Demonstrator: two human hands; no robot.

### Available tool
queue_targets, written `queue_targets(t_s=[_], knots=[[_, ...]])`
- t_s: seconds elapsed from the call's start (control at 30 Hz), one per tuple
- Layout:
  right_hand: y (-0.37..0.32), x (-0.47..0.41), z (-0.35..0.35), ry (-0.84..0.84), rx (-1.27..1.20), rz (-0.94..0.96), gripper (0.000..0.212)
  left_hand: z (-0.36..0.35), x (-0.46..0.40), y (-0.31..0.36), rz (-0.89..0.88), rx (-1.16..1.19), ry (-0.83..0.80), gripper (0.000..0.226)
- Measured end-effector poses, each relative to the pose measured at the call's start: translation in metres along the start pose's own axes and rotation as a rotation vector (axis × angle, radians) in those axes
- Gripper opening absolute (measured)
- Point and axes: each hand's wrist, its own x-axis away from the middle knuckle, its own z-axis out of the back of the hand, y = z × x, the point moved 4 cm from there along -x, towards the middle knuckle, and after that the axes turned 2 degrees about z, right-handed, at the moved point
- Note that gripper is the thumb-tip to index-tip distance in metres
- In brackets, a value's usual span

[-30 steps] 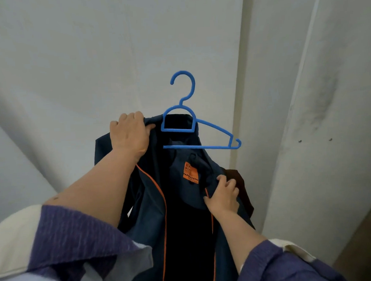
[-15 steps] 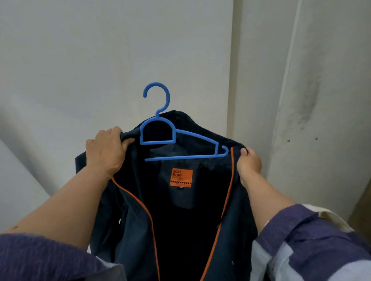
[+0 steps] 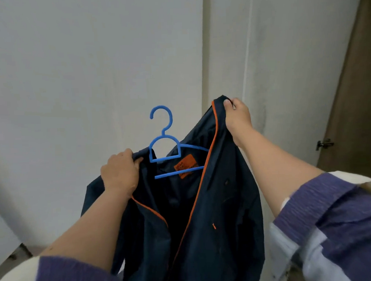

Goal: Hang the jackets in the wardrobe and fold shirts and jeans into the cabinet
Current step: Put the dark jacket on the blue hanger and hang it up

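A dark navy jacket (image 3: 221, 202) with orange piping and an orange neck label hangs in front of me on a blue plastic hanger (image 3: 165, 145). My left hand (image 3: 120, 173) grips the jacket's left shoulder together with the hanger's left end. My right hand (image 3: 236, 117) pinches the jacket's right front edge and holds it lifted above the hanger's right arm. The hanger's hook points up and is hooked on nothing. The right end of the hanger is hidden behind the cloth.
A pale wall (image 3: 81, 70) fills the view behind the jacket, with a corner (image 3: 204, 54) just right of the middle. A brown door panel (image 3: 352, 90) with a small metal latch (image 3: 324, 144) stands at the far right.
My right hand has moved from the jacket's inner collar to its right front edge and raised that edge up and to the right. The left hand keeps its grip.
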Motion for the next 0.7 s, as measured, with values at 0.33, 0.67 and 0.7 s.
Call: queue_targets(t_s=[0.33,0.67,0.7], knots=[[-0.035,0.036,0.085,0.088,-0.371,-0.359,0.018,0.039,0.005,0.100,0.066,0.368,0.050,0.028],[-0.046,0.059,0.199,0.245,0.519,-0.149,0.036,0.090,0.023,0.191,-0.204,0.367,0.185,0.023],[-0.046,0.059,0.209,0.200,0.725,-0.159,0.048,0.093,0.026,0.198,-0.221,0.370,0.184,0.023]])
